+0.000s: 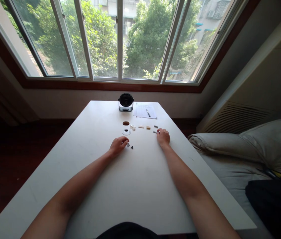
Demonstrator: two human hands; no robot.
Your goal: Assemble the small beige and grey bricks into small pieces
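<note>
Fingers curled together, my left hand [119, 145] rests on the white table [135, 186]. At its fingertips is a small grey studded piece [128, 144], which looks like a toy building brick and is partly hidden. Just right of it lies another small dark grey piece [132, 147]. My right hand [164, 137] is farther right, with thumb and fingers closed at the end of a short grey brick [154, 132]. Beyond that hand is a second grey brick [156, 126]. To its left are a tan-orange brick [148, 127], a cream studded group [141, 126] and several loose whitish pieces [133, 127].
A round hole [126, 123] goes through the tabletop, with a white ring-shaped cover [126, 132] in front of it. At the far edge stand a small black fan [126, 101] and paper sheets [141, 111] bearing a pen [148, 113]. A cushioned seat [220, 159] adjoins the right side.
</note>
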